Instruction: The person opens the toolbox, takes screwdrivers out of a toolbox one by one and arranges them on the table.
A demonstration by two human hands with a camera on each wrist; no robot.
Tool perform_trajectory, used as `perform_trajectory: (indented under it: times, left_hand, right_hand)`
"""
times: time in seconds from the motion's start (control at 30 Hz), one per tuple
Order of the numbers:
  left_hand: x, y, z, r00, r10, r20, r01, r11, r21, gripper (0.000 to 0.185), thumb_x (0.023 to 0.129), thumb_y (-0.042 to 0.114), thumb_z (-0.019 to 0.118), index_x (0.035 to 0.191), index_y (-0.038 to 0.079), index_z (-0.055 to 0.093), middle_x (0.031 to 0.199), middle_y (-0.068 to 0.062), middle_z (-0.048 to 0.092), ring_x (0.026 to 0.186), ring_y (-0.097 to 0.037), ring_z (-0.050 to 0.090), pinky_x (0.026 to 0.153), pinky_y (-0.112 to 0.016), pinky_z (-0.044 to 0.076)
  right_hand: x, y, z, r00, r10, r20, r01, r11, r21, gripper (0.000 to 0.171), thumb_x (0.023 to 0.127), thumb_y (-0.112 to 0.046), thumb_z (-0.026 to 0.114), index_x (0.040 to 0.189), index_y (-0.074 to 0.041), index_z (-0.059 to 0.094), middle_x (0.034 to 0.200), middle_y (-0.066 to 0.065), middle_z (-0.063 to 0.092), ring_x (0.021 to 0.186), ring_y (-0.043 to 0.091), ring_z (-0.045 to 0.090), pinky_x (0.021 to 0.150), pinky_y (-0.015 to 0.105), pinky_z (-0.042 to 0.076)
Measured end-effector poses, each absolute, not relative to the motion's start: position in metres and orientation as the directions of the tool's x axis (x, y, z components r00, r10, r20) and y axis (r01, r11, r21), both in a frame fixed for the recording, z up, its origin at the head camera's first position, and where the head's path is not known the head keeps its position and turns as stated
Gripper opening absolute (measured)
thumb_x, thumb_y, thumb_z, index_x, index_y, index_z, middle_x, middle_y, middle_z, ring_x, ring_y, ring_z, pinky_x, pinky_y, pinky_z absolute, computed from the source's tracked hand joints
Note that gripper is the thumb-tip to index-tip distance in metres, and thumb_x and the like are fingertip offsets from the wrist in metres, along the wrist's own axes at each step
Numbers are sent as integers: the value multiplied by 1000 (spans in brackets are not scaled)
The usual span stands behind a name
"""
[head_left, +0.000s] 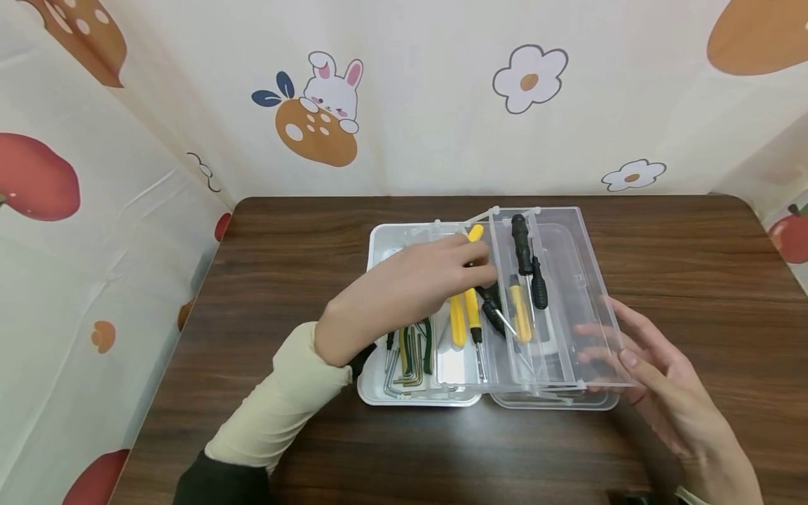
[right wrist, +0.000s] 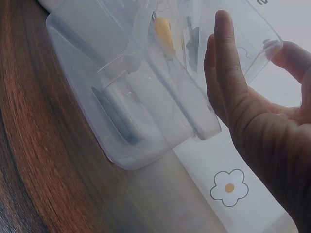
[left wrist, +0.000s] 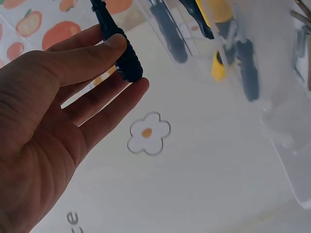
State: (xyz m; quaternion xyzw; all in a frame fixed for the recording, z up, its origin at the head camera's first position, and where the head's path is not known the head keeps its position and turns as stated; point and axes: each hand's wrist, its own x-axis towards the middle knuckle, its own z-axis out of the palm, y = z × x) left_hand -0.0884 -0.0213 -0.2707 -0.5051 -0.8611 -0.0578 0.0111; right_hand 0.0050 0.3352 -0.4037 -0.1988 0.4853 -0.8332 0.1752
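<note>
Left hand (head_left: 435,272): grasping, thumb and fingertips pinched on one tool; back of hand uppermost, poised over the box.
Tool in left hand: one dark ridged-handled tool (left wrist: 125,60), its far end cut off in the left wrist view; located above the middle of the bench (head_left: 303,280), towards the back edge.
Right hand (head_left: 682,386): grasping, thumb and fingers about the front right corner of the clear tray (head_left: 588,252).
Clear tray: transparent, divided lengthwise; overlaps the right part of the white box (head_left: 419,401) and lies over the open lid (head_left: 564,402).
White box: one, middle of the bench, near the back edge; left portion uncovered.
Box contents, front left: hex keys (head_left: 412,358), gold and silver; beside them, a green curved piece (head_left: 428,344).
Yellow tools (head_left: 457,321): several, in or under the tray; layer cannot be told.
Screwdrivers, black-handled (head_left: 521,242): two, side by side within the tray's outline, towards the bench's back edge.
Bench: dark brown wood grain, back corners rounded.
Backdrop (head_left: 429,140): pale sheet behind the back edge, printed with flowers, fruit and a rabbit.
</note>
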Motion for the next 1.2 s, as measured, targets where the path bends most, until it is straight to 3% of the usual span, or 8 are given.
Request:
perform_trajectory:
  times: [0.13,0.43,0.8,1.0,1.2]
  left_hand:
    - [-84,-42,-275,-556,824,110,830,541,136,44,89,-5,76,126,18,67,123,0,64,109,-17,58,89,-26,57]
    - [-80,-97,-284,-698,681,222,716,660,227,31,90,-6,75,115,14,74,117,-3,68,108,-19,62,95,-34,59]
    - [-80,-164,-297,-820,502,275,567,779,269,35,86,-18,70,108,9,73,112,-4,69,104,-24,64,88,-44,59]
    - [-85,-188,-313,-856,454,247,511,813,279,31,85,-18,72,102,8,73,105,-5,71,94,-27,67,80,-45,57]
    - [-95,-206,-337,-896,436,86,439,835,332,25,87,-12,75,102,9,72,104,-6,72,91,-29,69,80,-49,57]
  right_hand:
    - [5,336,-404,-855,-490,172,100,-480,-872,65,107,12,20,167,-4,3,153,18,54,124,28,68,90,44,63]
    - [5,336,-406,-853,-490,181,96,-487,-868,64,107,11,19,167,-4,2,154,18,53,125,28,67,90,44,63]
    - [4,336,-404,-860,-484,160,104,-474,-874,65,107,11,21,167,-5,3,152,17,55,124,28,68,89,43,63]
    - [5,337,-405,-864,-482,144,115,-467,-877,65,107,11,21,167,-6,4,152,16,55,124,27,68,88,43,63]
    - [5,338,-405,-870,-476,128,118,-454,-883,65,107,10,22,167,-7,5,152,16,56,123,27,69,88,43,64]
